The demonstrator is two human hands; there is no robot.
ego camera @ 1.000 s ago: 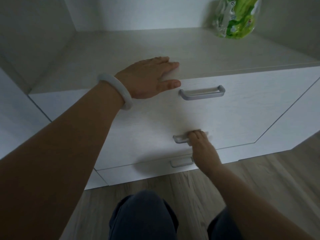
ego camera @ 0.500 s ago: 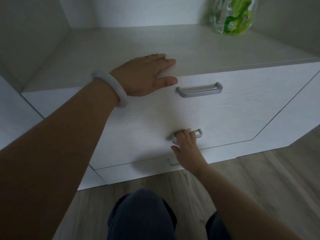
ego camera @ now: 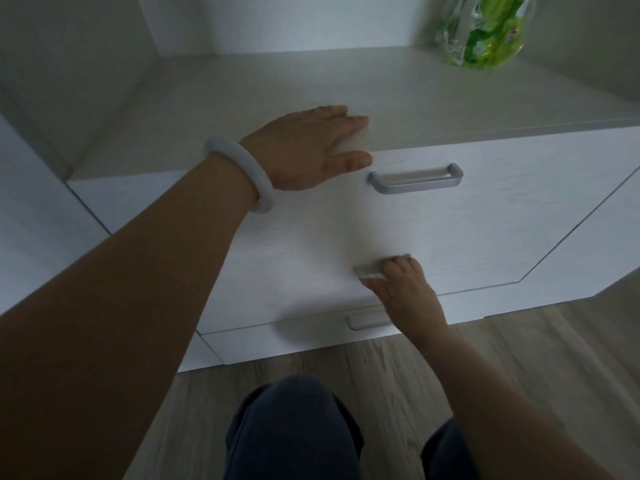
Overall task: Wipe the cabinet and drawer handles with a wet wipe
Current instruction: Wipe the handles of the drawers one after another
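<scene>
A white drawer unit [ego camera: 519, 209] carries three grey metal handles. My right hand [ego camera: 408, 292] curls its fingers round the right part of the middle handle [ego camera: 365, 270], holding a white wet wipe [ego camera: 373, 279] against it; only a sliver of the wipe shows by my thumb. The top handle [ego camera: 415, 178] is bare. My wrist partly hides the bottom handle [ego camera: 363, 323]. My left hand [ego camera: 308, 147], with a pale bangle on the wrist, rests flat on the unit's top front edge, left of the top handle.
A green and clear wet wipe pack [ego camera: 485, 29] stands at the back right of the unit's top [ego camera: 346, 84]. White cabinet walls [ego camera: 69, 64] close in on both sides. Wooden floor [ego camera: 536, 341] lies below, and my knees [ego camera: 294, 427] are near the drawers.
My right hand slid left along the middle handle, then back to its right part, uncovering the left end. My left hand has stayed in place.
</scene>
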